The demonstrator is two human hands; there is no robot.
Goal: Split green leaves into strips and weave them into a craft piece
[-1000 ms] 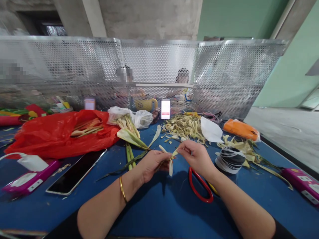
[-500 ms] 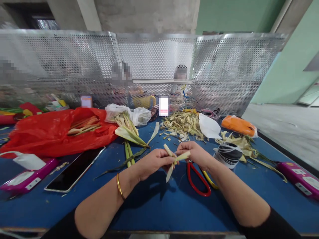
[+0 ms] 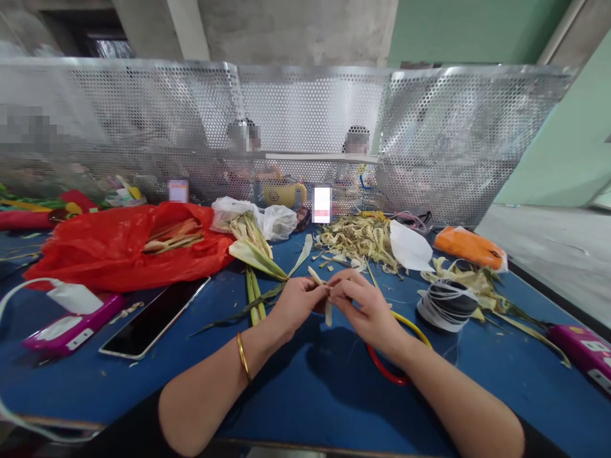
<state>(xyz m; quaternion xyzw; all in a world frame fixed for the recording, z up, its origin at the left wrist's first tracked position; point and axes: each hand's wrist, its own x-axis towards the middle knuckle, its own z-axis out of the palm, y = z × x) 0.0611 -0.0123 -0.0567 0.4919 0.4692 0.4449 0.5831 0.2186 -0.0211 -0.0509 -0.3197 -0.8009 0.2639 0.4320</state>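
My left hand [image 3: 298,304] and my right hand [image 3: 360,306] meet above the middle of the blue table [image 3: 305,388], both pinched on a pale folded leaf strip [image 3: 327,304] whose ends stick up and hang down between the fingers. A gold bangle [image 3: 244,358] sits on my left wrist. Red and yellow scissor handles [image 3: 398,356] lie under my right wrist. Green stalks with pale leaves [image 3: 252,267] lie just beyond my left hand.
A red plastic bag [image 3: 119,251] with stalks lies at left, a phone [image 3: 153,318] and a pink device [image 3: 71,327] near it. Leaf trimmings [image 3: 356,242], a spool of thread [image 3: 446,305], an orange packet [image 3: 470,248] and another pink device [image 3: 585,350] lie right. A perforated metal screen [image 3: 305,140] stands behind, with people beyond.
My hands have drawn together, and the right fingers now close over the strip beside the left. The strip's side end that stuck out to the right is now tucked in.
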